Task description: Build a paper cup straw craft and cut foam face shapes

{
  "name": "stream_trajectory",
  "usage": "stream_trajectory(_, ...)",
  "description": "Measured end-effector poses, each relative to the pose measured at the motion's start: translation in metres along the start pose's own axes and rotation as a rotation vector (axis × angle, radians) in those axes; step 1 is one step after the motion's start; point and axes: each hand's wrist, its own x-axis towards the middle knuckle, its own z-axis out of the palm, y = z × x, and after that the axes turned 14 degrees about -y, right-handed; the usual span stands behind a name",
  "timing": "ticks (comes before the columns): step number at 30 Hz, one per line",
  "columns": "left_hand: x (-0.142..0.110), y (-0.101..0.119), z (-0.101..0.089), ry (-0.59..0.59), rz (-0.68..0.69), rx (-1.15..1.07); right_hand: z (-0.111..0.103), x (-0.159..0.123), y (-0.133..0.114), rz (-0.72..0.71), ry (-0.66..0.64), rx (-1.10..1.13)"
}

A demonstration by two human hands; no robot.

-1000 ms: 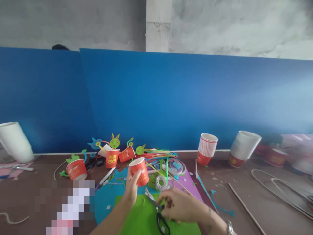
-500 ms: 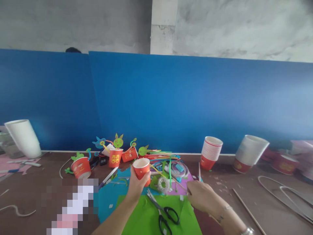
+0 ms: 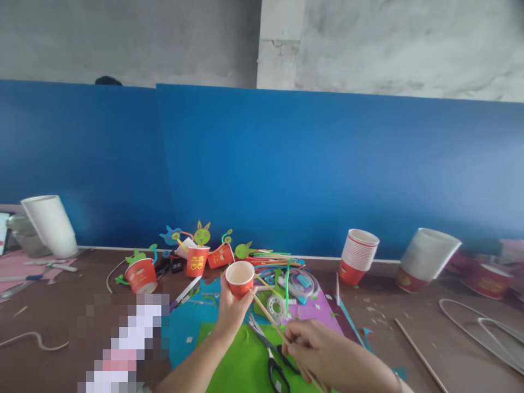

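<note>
My left hand (image 3: 231, 315) is wrapped round a red paper cup (image 3: 240, 290), whose white inside faces up toward me. In my right hand (image 3: 311, 346) is a thin wooden stick (image 3: 268, 316), gripped along its length. Its far tip points at the cup's lower side, near my left thumb; whether it touches or pierces the cup I cannot tell. Under my hands, black-handled scissors (image 3: 266, 346) lie on a green paper sheet (image 3: 229, 360). A white tape roll (image 3: 277, 309) and a green pipe cleaner (image 3: 287, 286) are just beyond.
Decorated red cups (image 3: 197, 262) stand at the back left. A stack of paper cups (image 3: 360, 254) and a taller, larger stack (image 3: 428, 259) are at the right. Another wooden stick (image 3: 420, 352) lies there beside a white cable (image 3: 470, 322). A blue partition (image 3: 307, 174) borders the table's back.
My right hand has moved left and toward me, bringing the stick's tip up to the cup. My left hand still holds the cup, now with its opening turned more toward me.
</note>
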Motion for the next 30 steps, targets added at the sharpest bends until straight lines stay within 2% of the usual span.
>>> stream_trajectory(5, -0.002, 0.001, 0.002, -0.041, 0.014, -0.023, -0.001, 0.004, 0.003, -0.010, -0.018, 0.061)
stream_trajectory(10, -0.002, 0.003, 0.003, -0.033, 0.024, -0.019, -0.001, 0.009, 0.005, 0.007, -0.013, 0.106)
stream_trajectory(15, -0.006, 0.010, 0.006, -0.065, 0.050, -0.027, -0.001, 0.012, 0.008, -0.002, -0.068, 0.213)
stream_trajectory(21, -0.009, 0.009, 0.008, -0.082, 0.042, -0.060, 0.005, 0.023, 0.007, -0.112, -0.094, 0.418)
stream_trajectory(27, -0.010, 0.009, 0.009, -0.076, 0.068, 0.004, 0.006, 0.035, 0.010, -0.273, -0.162, 0.914)
stream_trajectory(30, -0.013, 0.007, 0.012, -0.063, 0.086, 0.108, 0.007, 0.040, 0.012, -0.258, -0.121, 0.909)
